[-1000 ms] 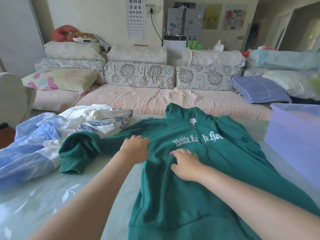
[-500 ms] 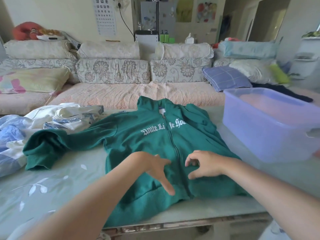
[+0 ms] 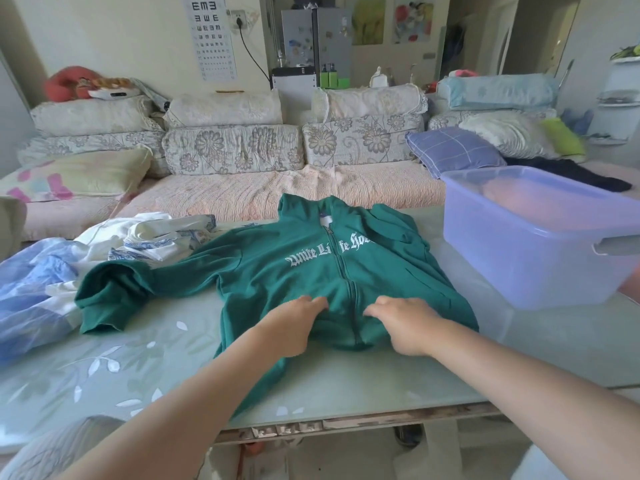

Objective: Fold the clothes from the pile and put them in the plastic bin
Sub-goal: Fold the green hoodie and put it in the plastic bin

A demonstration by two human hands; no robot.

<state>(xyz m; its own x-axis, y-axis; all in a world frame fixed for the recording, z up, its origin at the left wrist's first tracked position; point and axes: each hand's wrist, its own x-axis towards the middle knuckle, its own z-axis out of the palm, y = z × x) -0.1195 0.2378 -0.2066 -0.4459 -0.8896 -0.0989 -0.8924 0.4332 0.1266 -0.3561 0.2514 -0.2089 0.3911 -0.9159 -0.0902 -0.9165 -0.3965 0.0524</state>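
A green zip hoodie [image 3: 277, 271] with white lettering lies face up on the table, its left sleeve stretched out toward the pile. My left hand [image 3: 294, 323] and my right hand [image 3: 405, 320] sit on its lower front, one on each side of the zipper. The fingers of both are curled into the fabric, which bunches up between them. Part of the hem runs under my left forearm toward the table's front edge. The translucent plastic bin [image 3: 519, 265] stands at the right of the table, apart from the hoodie. The clothes pile [image 3: 138, 237] of white and blue garments lies at the left.
The table [image 3: 363, 386] has a pale green floral top, and its front edge is close to me. A blue garment [image 3: 31, 296] spreads over the far left. A sofa [image 3: 242, 195] with cushions runs behind the table.
Both hands slid down from the hoodie's chest to its lower front. Their fingers, spread half a second ago, are now curled into the cloth near the zipper. The view has shifted right and back.
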